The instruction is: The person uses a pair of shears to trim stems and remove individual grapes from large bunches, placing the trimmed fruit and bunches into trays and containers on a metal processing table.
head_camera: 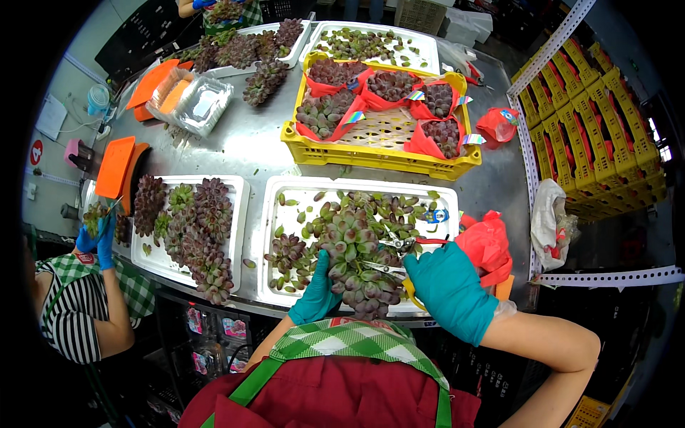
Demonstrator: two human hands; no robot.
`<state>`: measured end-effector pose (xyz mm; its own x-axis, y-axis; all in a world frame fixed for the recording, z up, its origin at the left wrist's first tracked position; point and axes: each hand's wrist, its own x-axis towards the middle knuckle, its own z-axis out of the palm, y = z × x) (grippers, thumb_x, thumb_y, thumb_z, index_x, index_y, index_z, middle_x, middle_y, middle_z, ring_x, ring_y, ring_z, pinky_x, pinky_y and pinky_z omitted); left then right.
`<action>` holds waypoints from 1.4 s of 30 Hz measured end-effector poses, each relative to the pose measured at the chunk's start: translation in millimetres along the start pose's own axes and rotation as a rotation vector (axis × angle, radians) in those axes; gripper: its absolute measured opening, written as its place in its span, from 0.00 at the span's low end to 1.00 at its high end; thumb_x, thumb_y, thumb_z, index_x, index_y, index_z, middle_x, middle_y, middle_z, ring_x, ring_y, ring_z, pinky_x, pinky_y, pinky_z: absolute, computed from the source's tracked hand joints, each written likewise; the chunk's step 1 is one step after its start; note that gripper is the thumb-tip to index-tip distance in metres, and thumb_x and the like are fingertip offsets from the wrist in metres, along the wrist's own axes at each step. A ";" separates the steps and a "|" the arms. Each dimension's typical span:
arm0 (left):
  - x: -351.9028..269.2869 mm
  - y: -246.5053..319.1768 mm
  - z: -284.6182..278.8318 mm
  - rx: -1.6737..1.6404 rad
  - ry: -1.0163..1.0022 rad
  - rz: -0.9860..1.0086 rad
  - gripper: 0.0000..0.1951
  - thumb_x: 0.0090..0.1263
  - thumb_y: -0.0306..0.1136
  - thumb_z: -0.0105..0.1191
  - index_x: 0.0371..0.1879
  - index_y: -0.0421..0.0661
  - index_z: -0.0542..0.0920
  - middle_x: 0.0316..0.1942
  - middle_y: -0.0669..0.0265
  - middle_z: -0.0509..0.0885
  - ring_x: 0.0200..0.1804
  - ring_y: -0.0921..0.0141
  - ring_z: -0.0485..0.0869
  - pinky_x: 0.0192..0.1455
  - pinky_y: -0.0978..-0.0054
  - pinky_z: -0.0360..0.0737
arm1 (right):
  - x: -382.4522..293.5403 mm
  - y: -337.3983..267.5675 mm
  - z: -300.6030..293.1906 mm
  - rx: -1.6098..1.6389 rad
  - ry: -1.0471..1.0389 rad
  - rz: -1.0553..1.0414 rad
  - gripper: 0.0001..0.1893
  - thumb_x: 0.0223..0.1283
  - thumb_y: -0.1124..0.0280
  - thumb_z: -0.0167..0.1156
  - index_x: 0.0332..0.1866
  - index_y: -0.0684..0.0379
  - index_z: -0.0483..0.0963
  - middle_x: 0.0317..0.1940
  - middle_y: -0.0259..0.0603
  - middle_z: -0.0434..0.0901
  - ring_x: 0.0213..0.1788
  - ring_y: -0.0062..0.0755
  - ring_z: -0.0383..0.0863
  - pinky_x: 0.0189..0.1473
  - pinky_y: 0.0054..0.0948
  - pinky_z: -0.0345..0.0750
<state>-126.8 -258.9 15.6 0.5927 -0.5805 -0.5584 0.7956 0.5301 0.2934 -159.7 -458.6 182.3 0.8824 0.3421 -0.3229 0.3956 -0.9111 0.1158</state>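
Observation:
My left hand, in a teal glove, supports a large cluster of purple-green succulent rosettes from its left side. My gloved right hand grips scissors with a yellow handle. Their blades reach in among the rosettes; I cannot tell whether they touch a stem. Beneath the cluster is a white foam tray scattered with loose green and reddish leaves. A smaller rosette lies at the tray's left. Just beyond my right hand are red-handled pruning shears, partly over the leaves.
A yellow crate with red-wrapped succulents stands behind the tray. Another foam tray of succulents is at left, near a co-worker's blue-gloved hands. Crumpled red wrapping sits at right, inside a perforated metal post.

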 end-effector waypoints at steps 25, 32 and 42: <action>-7.0 2.5 11.0 0.078 -0.136 -0.003 0.35 0.62 0.58 0.44 0.61 0.46 0.58 0.58 0.61 0.66 0.57 0.66 0.68 0.57 0.71 0.70 | -4.5 14.1 9.1 0.434 -0.041 0.011 0.11 0.45 0.62 0.59 0.30 0.57 0.71 0.21 0.42 0.76 0.24 0.42 0.76 0.29 0.38 0.67; -7.1 7.6 22.2 0.041 -0.178 0.015 0.37 0.61 0.61 0.39 0.63 0.46 0.54 0.60 0.59 0.62 0.60 0.64 0.66 0.62 0.64 0.65 | -18.3 25.3 -4.3 0.513 0.029 0.025 0.15 0.45 0.61 0.61 0.36 0.58 0.72 0.22 0.44 0.75 0.24 0.42 0.75 0.27 0.36 0.68; -5.0 10.3 9.4 -0.048 -0.211 -0.013 0.36 0.62 0.62 0.37 0.62 0.47 0.57 0.59 0.60 0.65 0.59 0.65 0.68 0.61 0.62 0.66 | -33.2 26.9 6.9 0.438 0.182 0.134 0.18 0.41 0.63 0.63 0.41 0.55 0.71 0.23 0.40 0.75 0.26 0.39 0.76 0.27 0.36 0.70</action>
<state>-120.5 -256.3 28.7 0.5997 -0.7013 -0.3854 0.7993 0.5478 0.2470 -180.1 -496.1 189.7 0.9639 0.2140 -0.1586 0.1654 -0.9476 -0.2732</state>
